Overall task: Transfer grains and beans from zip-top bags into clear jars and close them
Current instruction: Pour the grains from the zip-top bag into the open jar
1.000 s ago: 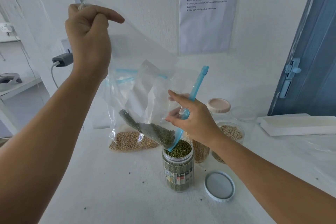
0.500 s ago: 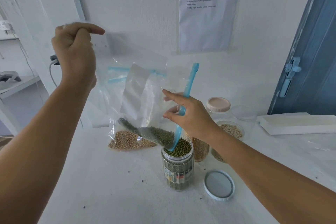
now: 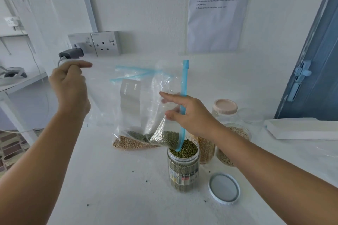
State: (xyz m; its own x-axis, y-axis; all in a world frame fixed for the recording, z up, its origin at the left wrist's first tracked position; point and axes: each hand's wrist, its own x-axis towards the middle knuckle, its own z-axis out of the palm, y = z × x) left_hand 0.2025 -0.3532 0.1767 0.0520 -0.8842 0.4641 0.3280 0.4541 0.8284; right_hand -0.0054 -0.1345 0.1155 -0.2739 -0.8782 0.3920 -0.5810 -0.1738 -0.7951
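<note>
A clear zip-top bag (image 3: pixel 135 104) with a blue zip strip hangs tilted over the table. The green beans (image 3: pixel 165 138) left in it are gathered at its lower corner, right at the mouth of an open clear jar (image 3: pixel 183 170). That jar is filled with green beans nearly to the rim. My left hand (image 3: pixel 70 86) pinches the bag's far corner, held up at the left. My right hand (image 3: pixel 191 114) pinches the bag beside the blue zip strip, just above the jar. The jar's white lid (image 3: pixel 224 189) lies flat on the table to its right.
Behind the jar lies a second zip-top bag of tan beans (image 3: pixel 128 144). To the right stand a jar of yellow grains (image 3: pixel 207 150), a jar of pale grains (image 3: pixel 236 134) and a pink-lidded jar (image 3: pixel 225 108). A white box (image 3: pixel 300 129) sits far right; wall sockets (image 3: pixel 106 43) are behind.
My left hand has dropped from high up to about shoulder height of the bag, so the bag hangs lower and flatter. The beans have slid toward the jar mouth.
</note>
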